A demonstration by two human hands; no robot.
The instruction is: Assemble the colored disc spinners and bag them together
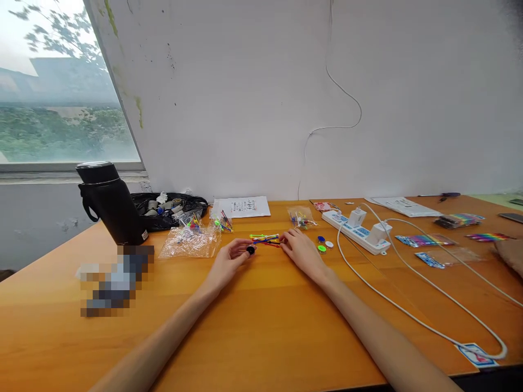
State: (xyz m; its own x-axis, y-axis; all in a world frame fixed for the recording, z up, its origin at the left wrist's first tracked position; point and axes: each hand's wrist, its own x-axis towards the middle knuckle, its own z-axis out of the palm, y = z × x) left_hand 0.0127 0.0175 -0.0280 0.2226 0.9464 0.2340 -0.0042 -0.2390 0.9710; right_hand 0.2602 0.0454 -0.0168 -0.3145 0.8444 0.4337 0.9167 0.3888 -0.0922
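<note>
A small pile of thin coloured plastic sticks (265, 239), yellow, blue and red among them, lies crossed on the wooden table between my hands. My left hand (229, 262) is at the pile's left end, its thumb and fingers closed on a small round black disc (250, 250). At the right end, my right hand (301, 251) rests with bent fingertips on the stick ends; its grip is partly hidden. Just right of it lie small round discs: a blue disc (321, 239), a green disc (322, 249) and a white disc (329, 244).
Clear plastic bags (190, 243) with coloured parts lie behind my hands. A black thermos (109, 204) stands left, near a black bag (175, 202). Rightward are a power strip (355, 233), looping white cables (412, 283), packets (425, 240) and another person's hand (510, 256).
</note>
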